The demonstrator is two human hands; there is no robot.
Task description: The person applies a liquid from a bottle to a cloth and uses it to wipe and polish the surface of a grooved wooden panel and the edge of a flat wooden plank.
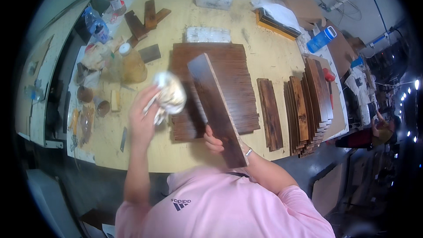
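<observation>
A stained white rag (169, 94) is bunched in my left hand (145, 105), blurred a little by motion. My right hand (214, 140) grips a dark brown wooden plank (216, 105) near its lower end, with the fingers curled over its left edge. The plank is raised and tilted, its far end leaning left. Below it lies a broad stack of similar dark boards (240, 75) on the pale tabletop. The rag is apart from the plank, just left of it.
On the left stand a jar of amber liquid (133, 68), plastic bottles (95, 25) and small cups (102, 106). A single plank (269, 114) and stacked planks (308, 105) lie on the right, near a blue bottle (321, 39). White wrapped blocks (208, 35) sit behind. Another person (382, 131) is far right.
</observation>
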